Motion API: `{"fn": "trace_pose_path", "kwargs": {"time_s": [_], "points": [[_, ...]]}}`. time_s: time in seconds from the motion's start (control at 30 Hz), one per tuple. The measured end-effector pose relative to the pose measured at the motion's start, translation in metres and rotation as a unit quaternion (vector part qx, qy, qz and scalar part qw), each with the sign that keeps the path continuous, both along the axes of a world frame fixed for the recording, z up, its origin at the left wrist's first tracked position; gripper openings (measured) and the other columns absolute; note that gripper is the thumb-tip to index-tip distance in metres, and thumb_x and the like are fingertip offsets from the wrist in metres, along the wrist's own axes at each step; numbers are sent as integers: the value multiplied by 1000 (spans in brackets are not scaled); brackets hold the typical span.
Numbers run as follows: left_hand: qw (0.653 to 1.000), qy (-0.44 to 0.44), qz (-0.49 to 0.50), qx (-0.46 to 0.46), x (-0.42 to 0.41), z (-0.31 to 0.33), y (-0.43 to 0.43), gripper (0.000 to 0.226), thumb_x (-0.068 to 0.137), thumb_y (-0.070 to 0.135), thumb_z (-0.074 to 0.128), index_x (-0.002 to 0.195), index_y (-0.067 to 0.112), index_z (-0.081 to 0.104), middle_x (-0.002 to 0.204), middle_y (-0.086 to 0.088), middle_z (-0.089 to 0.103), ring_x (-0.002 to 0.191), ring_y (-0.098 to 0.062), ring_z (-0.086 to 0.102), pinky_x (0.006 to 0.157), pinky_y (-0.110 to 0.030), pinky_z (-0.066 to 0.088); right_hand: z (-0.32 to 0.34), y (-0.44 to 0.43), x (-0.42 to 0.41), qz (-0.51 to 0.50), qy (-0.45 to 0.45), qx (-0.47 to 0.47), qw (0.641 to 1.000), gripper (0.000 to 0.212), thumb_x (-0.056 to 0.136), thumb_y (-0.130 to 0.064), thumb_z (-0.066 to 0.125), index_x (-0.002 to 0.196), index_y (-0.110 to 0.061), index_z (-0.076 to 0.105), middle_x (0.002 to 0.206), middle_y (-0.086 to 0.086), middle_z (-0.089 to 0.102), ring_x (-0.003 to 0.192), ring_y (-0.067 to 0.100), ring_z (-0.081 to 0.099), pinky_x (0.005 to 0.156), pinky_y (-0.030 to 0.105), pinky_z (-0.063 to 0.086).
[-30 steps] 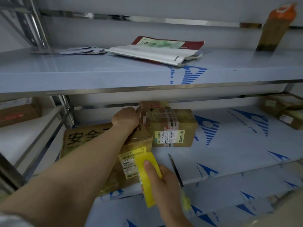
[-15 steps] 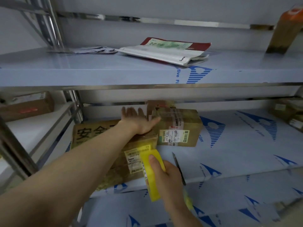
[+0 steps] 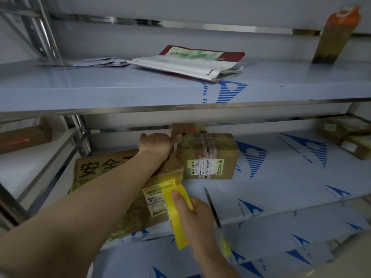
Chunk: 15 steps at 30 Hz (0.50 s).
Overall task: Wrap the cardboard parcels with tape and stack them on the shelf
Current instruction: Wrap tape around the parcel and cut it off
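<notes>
reaching over the big box (image 3: 120,171) at centre left of the frame, our left hand (image 3: 155,145) sits against the left side of the small taped parcel (image 3: 206,155) on the middle shelf (image 3: 281,177); its fingers are hidden, so we cannot tell their grip. lower down, our right hand (image 3: 196,221) grasps a yellow tape roll (image 3: 180,237), thumb on top, with a cutter (image 3: 211,207) just beside it.
</notes>
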<state>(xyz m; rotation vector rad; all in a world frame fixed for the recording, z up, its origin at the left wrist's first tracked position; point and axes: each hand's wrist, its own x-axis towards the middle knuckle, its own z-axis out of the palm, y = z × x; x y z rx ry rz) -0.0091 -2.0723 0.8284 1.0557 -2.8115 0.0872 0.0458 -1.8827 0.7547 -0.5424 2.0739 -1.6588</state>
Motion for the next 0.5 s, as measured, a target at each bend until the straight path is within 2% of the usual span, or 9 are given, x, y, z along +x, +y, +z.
{"fn": "trace_pose_path", "kwargs": {"time_s": [0.03, 0.07, 0.1, 0.13, 0.2, 0.27, 0.37, 0.43, 0.5], "points": [[999, -15, -25, -32, 5, 2, 7, 87, 85, 76, 3, 101, 16, 63, 114, -7, 63, 117, -24, 52, 105, -43, 25, 2, 0, 0, 0, -3, -5, 1000, 50, 83, -58, 60, 57, -15, 56, 72, 24, 62, 73, 36, 65, 71, 49, 55], [999, -32, -37, -15, 9, 4, 14, 103, 73, 86, -3, 126, 19, 55, 134, -6, 54, 131, -24, 41, 110, -47, 15, 4, 0, 0, -3, -9, -10, 1000, 49, 83, -57, 60, 54, -18, 54, 71, 25, 61, 74, 38, 65, 71, 49, 54], [998, -47, -37, 33, 14, 3, 21, 118, 60, 94, -5, 143, 22, 38, 149, -6, 37, 140, -25, 27, 112, -52, 6, 4, -1, 0, -9, -16, -17, 1000, 48, 83, -56, 61, 52, -20, 52, 69, 24, 60, 74, 38, 65, 72, 50, 54], [994, -64, -37, 81, 19, 0, 29, 125, 54, 98, -3, 150, 23, 21, 157, -8, 19, 145, -26, 14, 112, -56, -1, 5, -2, 0, -15, -20, -24, 999, 48, 83, -55, 61, 50, -21, 51, 67, 21, 59, 75, 39, 65, 72, 50, 54], [989, -79, -50, 116, 25, -10, 42, 119, 59, 97, 10, 153, 24, 4, 159, -12, -5, 146, -29, -7, 111, -58, -9, 6, -3, 3, -15, -29, -27, 999, 47, 84, -52, 62, 57, -14, 55, 71, 22, 61, 78, 39, 64, 74, 51, 54], [982, -94, -81, 144, 27, -5, 41, 119, 62, 96, 25, 152, 25, -5, 158, -14, -14, 145, -29, -16, 111, -56, -12, 9, 0, 4, -12, -37, -28, 999, 54, 84, -52, 60, 71, 0, 60, 79, 27, 64, 79, 40, 65, 76, 52, 54], [966, -181, -81, 168, 54, 17, 10, 149, 36, 98, 48, 149, 25, -17, 158, -10, -18, 144, -27, -20, 112, -54, -10, 12, 5, 1, -8, -30, -21, 999, 58, 85, -51, 60, 76, 6, 63, 78, 30, 62, 76, 40, 65, 71, 46, 54], [961, -221, -42, 163, 82, 24, -13, 156, 25, 96, 54, 147, 32, -20, 159, -8, -11, 146, -29, -11, 114, -56, -1, 15, 8, 2, -3, -37, -25, 999, 55, 85, -49, 61, 65, 2, 61, 66, 27, 58, 65, 36, 61, 58, 34, 51], [967, -193, -36, 160, 101, 23, -20, 147, 32, 90, 60, 149, 37, -11, 159, -7, 9, 144, -32, 12, 113, -53, 17, 21, 8, 7, 10, -52, -26, 998, 50, 85, -49, 63, 61, -4, 62, 60, 17, 56, 57, 23, 57, 51, 23, 45]]}}
